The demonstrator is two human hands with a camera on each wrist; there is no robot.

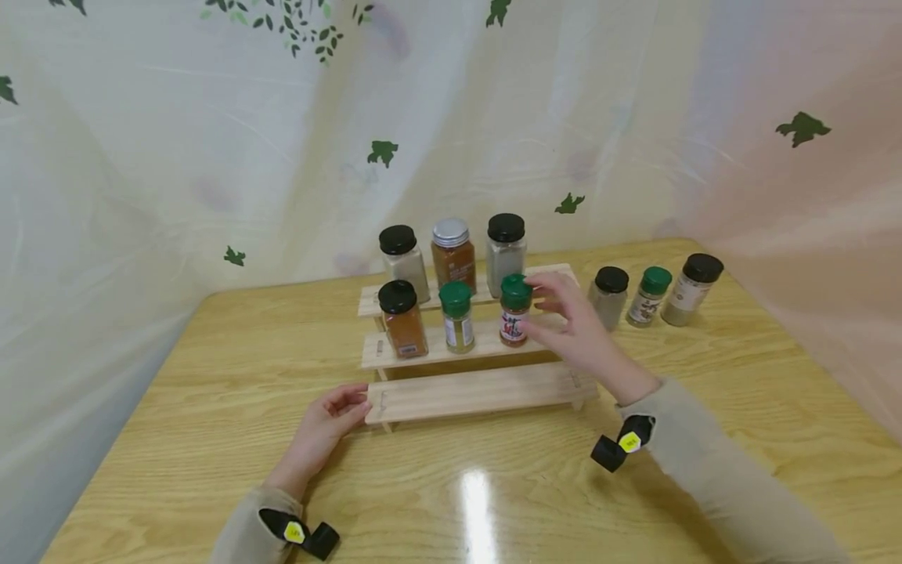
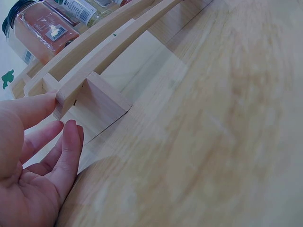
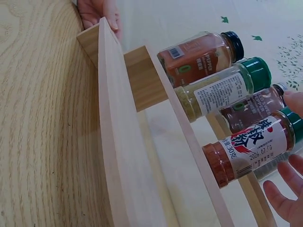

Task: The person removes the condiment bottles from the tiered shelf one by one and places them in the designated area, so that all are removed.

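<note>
Right hand [image 1: 579,335] spreads loose fingers beside the red-powder jar [image 1: 512,329] at two o'clock. Left hand [image 1: 327,423] pinches the rack [image 1: 479,392] at eight o'clock

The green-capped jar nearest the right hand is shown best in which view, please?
The right wrist view: the jar appears large there, its label printing readable. The head view shows it small, upright on the middle shelf; in the left wrist view I cannot identify it.

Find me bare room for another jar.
Bare: the bottom tier, plus the table left of the rack and between the sleeves. Crowded: the middle tier and top tier, three jars each, and the table just right of the rack, where three more stand.
</note>
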